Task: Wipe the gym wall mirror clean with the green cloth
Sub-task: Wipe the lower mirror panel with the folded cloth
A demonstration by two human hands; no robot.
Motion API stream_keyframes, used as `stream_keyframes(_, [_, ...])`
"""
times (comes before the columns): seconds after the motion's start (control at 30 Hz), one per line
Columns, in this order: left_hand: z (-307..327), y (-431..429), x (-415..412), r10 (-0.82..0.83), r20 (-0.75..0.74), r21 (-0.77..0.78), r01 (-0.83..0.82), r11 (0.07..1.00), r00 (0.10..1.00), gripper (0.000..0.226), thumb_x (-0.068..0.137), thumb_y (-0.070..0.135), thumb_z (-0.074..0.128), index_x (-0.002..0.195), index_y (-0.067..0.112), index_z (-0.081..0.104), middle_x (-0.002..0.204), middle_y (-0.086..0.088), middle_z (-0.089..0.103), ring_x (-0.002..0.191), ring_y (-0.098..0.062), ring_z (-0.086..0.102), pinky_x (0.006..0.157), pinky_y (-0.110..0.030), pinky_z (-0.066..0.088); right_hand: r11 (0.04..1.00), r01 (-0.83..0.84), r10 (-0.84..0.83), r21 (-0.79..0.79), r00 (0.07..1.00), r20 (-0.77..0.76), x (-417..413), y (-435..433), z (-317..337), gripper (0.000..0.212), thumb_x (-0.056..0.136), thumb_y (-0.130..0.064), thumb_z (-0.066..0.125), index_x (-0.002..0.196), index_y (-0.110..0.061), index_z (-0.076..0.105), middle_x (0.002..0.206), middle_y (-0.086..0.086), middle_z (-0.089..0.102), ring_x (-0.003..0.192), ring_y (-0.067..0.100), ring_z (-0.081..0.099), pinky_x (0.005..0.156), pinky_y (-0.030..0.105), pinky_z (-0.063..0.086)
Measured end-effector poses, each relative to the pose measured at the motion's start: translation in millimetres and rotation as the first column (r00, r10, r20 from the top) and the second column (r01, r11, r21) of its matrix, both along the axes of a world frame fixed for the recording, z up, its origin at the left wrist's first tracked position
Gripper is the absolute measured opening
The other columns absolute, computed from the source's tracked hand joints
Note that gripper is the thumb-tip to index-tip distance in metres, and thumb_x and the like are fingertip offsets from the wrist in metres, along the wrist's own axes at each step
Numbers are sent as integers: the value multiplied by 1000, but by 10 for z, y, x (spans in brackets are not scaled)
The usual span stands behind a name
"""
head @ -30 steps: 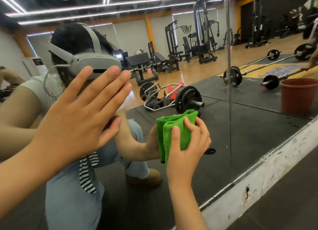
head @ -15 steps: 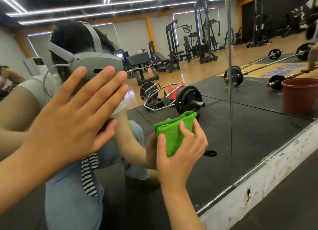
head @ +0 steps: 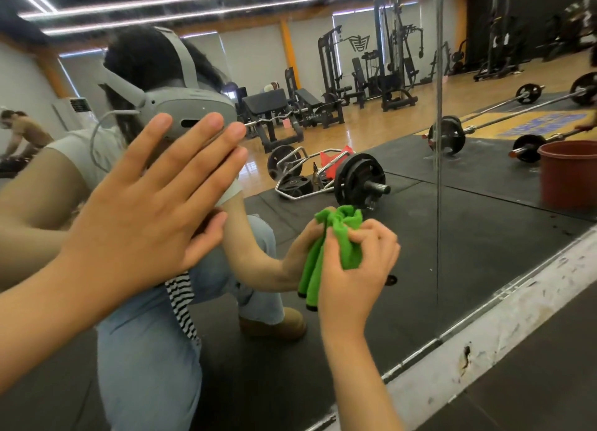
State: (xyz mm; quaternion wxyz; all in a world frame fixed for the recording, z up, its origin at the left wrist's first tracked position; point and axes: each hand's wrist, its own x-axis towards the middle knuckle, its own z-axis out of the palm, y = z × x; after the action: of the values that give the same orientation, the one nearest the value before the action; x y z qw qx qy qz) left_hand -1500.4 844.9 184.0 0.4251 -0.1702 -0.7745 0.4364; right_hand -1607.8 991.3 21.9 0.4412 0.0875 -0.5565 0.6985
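Now the right hand point(head: 357, 269) holds the cloth point(head: 344, 237) differently. Half a second ago its fingers lay spread over a flat folded pad; here they curl into a fist round a bunched wad, with loose folds hanging toward 7 o'clock beside the wrist. The cloth sits low on the mirror point(head: 484, 253), at about 4 o'clock from the left hand point(head: 145, 204). Its crumpled top appears to meet its own reflection, so contact with the glass seems kept, but over a smaller patch. The left hand is unchanged: palm flat on the glass, fingers straight and close together, pointing to 1 o'clock, holding nothing. The vertical seam point(head: 437, 172) stands at 3 o'clock from the cloth, well apart; the reflected bucket point(head: 568, 175) lies at 2 o'clock. Judgement: the wipe is interrupted for a regrip or refold rather than advanced. A bunched cloth covers less glass per stroke, so it probably needs flattening again before this lower panel can be finished. Whether smears remain cannot be told.
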Motion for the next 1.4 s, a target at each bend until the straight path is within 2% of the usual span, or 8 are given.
stream_keyframes(0.2, [2,4,-14,-5,-3,-6,5,1000,1000,64,98,30,41,154,0,30,162,-17,26,150,-34,25,119,-58,20,984,-69,87,-165,990,107,-178,262,182,29,85,-15,72,77,-29,48,97,-17,47,102,20,52,86,15,39])
stream_keyframes(0.4, [-4,17,-11,-9,-17,-8,8,1000,1000,66,97,30,46,154,1,30,162,-17,27,150,-33,25,120,-56,19,997,-61,64,-44,996,61,177,-112,-17,10,90,-28,60,95,-21,56,115,-11,48,111,-4,39,92,6,30])
stream_keyframes(0.7, [-5,21,-15,-3,11,2,3,1000,1000,64,99,30,41,154,0,28,162,-17,25,150,-34,23,119,-58,18,988,19,4,-150,989,149,-308,387,233,18,85,-11,70,83,-17,53,101,-1,50,100,29,56,89,24,44])
stream_keyframes(0.83, [-7,-7,-3,-8,-5,-16,8,1000,1000,65,97,29,43,154,-1,29,161,-18,26,150,-35,25,119,-58,19,998,-50,53,-40,995,84,182,-21,70,12,83,-12,69,82,-12,57,102,-4,51,99,18,52,89,14,37])
stream_keyframes(1.0, [-2,-3,-28,-16,-1,-11,16,1000,1000,64,98,30,41,154,-1,30,162,-19,26,150,-34,23,120,-57,16,958,-45,118,-285,962,245,-347,422,150,16,87,-10,72,81,-10,58,97,1,50,82,2,50,79,18,40])
stream_keyframes(1.1, [-4,-15,-21,-29,-1,-8,29,1000,1000,64,98,29,41,153,-1,30,162,-19,26,150,-35,23,119,-58,17,978,-69,106,-195,977,183,-14,174,177,22,84,-2,73,80,-15,55,96,2,51,86,-9,51,79,8,39])
stream_keyframes(1.3, [-12,7,-31,-14,-15,-12,14,1000,1000,64,98,29,43,153,-1,30,162,-18,26,150,-34,23,120,-57,17,945,-118,200,-306,947,250,-270,359,277,16,87,-12,75,81,-9,60,94,-1,51,81,-1,51,77,18,43])
stream_keyframes(1.4, [-10,-3,-22,-19,-21,-16,19,1000,1000,64,99,29,43,154,0,29,162,-18,25,150,-34,22,120,-57,18,950,-93,167,-298,958,233,-20,190,266,20,88,-5,72,79,-14,57,93,-7,49,82,-4,51,77,9,40])
